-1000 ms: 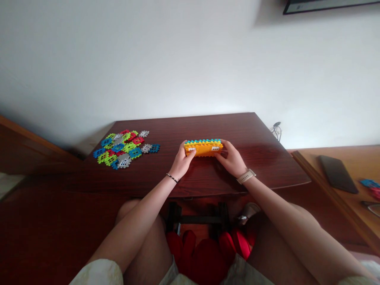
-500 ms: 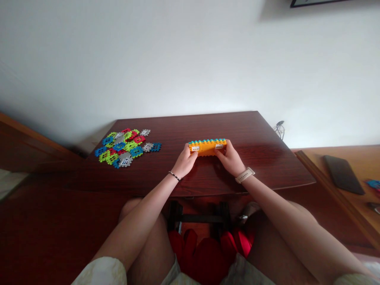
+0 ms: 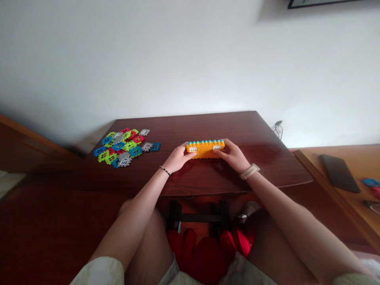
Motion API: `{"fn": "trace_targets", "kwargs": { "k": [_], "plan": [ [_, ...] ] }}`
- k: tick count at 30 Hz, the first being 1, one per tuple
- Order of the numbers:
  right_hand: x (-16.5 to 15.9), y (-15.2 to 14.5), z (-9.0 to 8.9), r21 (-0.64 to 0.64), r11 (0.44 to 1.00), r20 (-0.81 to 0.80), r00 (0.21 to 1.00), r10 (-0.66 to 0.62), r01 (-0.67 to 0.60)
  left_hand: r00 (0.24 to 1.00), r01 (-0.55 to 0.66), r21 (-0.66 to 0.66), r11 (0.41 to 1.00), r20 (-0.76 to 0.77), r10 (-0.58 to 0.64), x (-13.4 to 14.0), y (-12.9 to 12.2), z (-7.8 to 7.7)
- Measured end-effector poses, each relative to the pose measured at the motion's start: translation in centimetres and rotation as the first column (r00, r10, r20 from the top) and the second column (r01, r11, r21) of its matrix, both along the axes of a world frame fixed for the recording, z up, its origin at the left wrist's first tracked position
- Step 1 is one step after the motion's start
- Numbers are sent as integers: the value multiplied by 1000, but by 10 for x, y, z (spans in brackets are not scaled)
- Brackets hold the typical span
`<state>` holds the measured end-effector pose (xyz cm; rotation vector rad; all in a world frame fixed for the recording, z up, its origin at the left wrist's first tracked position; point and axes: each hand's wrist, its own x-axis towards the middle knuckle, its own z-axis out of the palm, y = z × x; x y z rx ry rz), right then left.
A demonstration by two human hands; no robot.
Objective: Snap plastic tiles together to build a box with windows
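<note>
Between my two hands is a yellow toy house wall [image 3: 204, 151], a long toothed panel with a small white window near each end. A strip of blue-green teeth runs along its top edge. My left hand [image 3: 178, 157] grips the left end, thumb on the front face below the window. At the right end my right hand [image 3: 233, 155] holds on the same way, its thumb near the right window. The fingers behind the panel are hidden. Further left, a pile of interlocking window pieces [image 3: 130, 145] in green, blue, red and grey lies spread out.
The dark wooden table [image 3: 178, 128] stands against a white wall [image 3: 178, 59]. Beyond its right side are a black cable [image 3: 278, 128] and a wooden surface bearing a dark flat device [image 3: 340, 172]. A red seat [image 3: 206, 257] is below me.
The yellow panel has turned so that its front face shows more fully. My hands have spread slightly at the wrists, with both still on its ends.
</note>
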<state>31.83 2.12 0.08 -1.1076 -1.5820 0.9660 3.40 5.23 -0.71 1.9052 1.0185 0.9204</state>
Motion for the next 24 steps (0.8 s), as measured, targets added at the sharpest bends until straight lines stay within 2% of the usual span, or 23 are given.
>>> {"fn": "trace_targets", "kwargs": {
  "k": [3, 11, 17, 24],
  "plan": [
    [2, 0, 4, -36, 999, -54, 999, -6, 4, 1000, -18, 17, 1000, -14, 18, 1, -1, 2],
    [7, 1, 7, 48, 999, 64, 998, -24, 21, 998, -45, 16, 999, 46, 44, 3, -9, 8],
    [16, 2, 2, 33, 998, 95, 994, 43, -47, 996, -90, 40, 995, 16, 90, 0, -9, 13],
    [23, 6, -3, 27, 998, 156, 987, 46, -50, 997, -72, 78, 994, -15, 73, -1, -7, 8]
  ]
}}
